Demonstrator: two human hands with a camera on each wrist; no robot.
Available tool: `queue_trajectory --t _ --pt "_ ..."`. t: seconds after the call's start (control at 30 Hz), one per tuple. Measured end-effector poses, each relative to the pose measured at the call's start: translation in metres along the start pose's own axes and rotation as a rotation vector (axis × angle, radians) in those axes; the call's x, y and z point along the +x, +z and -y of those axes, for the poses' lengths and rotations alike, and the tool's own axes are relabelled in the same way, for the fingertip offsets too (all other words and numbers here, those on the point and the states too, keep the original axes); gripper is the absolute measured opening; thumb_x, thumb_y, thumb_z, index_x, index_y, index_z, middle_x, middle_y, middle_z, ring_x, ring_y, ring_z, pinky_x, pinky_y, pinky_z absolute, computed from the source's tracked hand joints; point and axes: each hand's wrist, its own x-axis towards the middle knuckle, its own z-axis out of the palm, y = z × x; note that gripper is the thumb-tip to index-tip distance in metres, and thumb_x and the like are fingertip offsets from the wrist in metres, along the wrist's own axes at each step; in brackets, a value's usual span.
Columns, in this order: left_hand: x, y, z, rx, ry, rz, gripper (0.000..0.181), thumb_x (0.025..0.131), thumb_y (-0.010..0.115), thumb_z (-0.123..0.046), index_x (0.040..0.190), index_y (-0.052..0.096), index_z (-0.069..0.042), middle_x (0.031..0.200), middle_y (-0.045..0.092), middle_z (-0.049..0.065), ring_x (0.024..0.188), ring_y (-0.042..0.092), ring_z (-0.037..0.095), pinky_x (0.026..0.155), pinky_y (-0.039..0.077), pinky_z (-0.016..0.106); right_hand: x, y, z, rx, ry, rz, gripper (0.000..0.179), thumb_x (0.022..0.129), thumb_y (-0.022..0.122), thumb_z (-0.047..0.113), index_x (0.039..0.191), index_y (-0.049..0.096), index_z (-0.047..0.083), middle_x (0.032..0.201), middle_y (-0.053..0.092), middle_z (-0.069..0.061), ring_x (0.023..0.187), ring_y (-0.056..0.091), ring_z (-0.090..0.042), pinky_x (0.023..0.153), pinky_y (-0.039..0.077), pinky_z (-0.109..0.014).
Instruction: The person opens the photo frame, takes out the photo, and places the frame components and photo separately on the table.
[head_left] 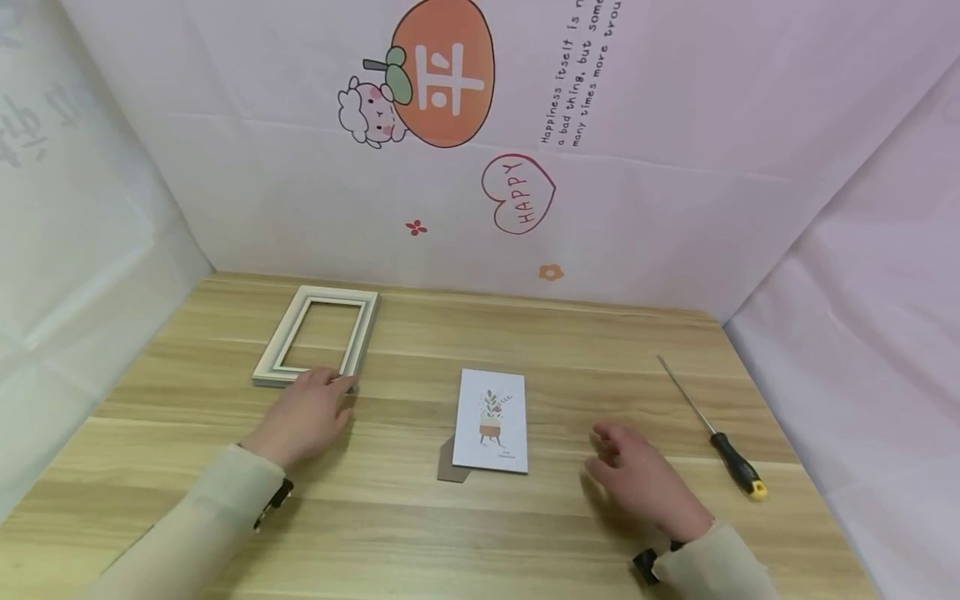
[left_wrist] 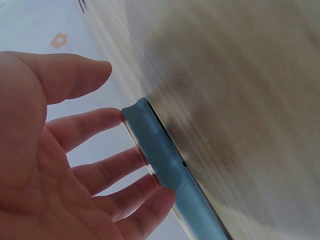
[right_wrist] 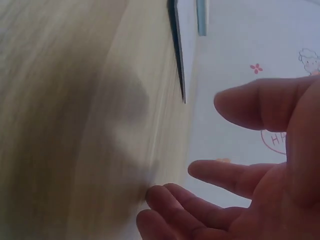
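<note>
A cream picture frame (head_left: 280, 353) with an open middle lies flat at the left back of the table. My left hand (head_left: 311, 415) reaches its near edge. In the left wrist view, the fingertips touch the top edge of the frame (left_wrist: 160, 155), while the thumb stays apart from it. My right hand (head_left: 648, 483) is over the table at the right, fingers loosely bent and holding nothing, as the right wrist view also shows. Between the hands lies a white card (head_left: 491, 421) printed with a potted plant. A grey-brown stand piece (head_left: 452, 471) sticks out from under it.
A screwdriver (head_left: 733, 458) with a black and yellow handle lies at the right, its shaft pointing away. White printed cloth (head_left: 637, 217) hangs behind the wooden table (head_left: 375, 525) and at both sides.
</note>
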Motion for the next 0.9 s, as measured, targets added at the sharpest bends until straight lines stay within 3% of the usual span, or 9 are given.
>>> queue_trajectory --t 0.43,0.67,0.77,0.9 --pt "-0.004 -0.002 -0.010 0.020 -0.021 0.004 0.055 0.094 0.065 -0.022 0.141 0.051 0.003 0.141 0.044 0.034 0.131 0.038 0.052 0.106 0.032 0.065 -0.002 0.004 0.002 -0.234 -0.071 -0.010 0.050 0.096 0.065 0.024 0.135 0.053 -0.005 0.130 0.054 -0.026 0.115 0.057 -0.042 0.092 0.048 -0.059" --pt "-0.003 0.003 -0.030 0.041 -0.055 0.015 0.062 0.094 0.065 -0.028 0.143 0.046 0.007 0.145 0.038 0.036 0.135 0.032 0.054 0.108 0.029 0.065 -0.007 0.014 0.017 -0.312 -0.127 -0.011 0.043 0.093 0.068 0.023 0.128 0.061 -0.001 0.124 0.060 -0.019 0.114 0.057 -0.039 0.096 0.046 -0.056" --pt "-0.002 0.008 -0.050 -0.021 -0.020 0.024 0.070 0.095 0.065 -0.029 0.146 0.038 0.010 0.148 0.036 0.033 0.138 0.031 0.049 0.112 0.026 0.059 -0.007 0.021 0.029 -0.297 -0.139 0.000 0.042 0.093 0.068 0.024 0.127 0.062 0.000 0.124 0.061 -0.017 0.116 0.056 -0.038 0.098 0.045 -0.055" --pt "0.001 0.014 -0.082 -0.247 0.022 0.102 0.074 0.097 0.064 -0.031 0.148 0.031 0.012 0.149 0.039 0.028 0.137 0.037 0.043 0.113 0.028 0.053 -0.004 0.029 0.044 -0.255 -0.143 0.007 0.043 0.094 0.067 0.023 0.129 0.060 -0.002 0.126 0.062 -0.017 0.121 0.054 -0.039 0.102 0.042 -0.055"
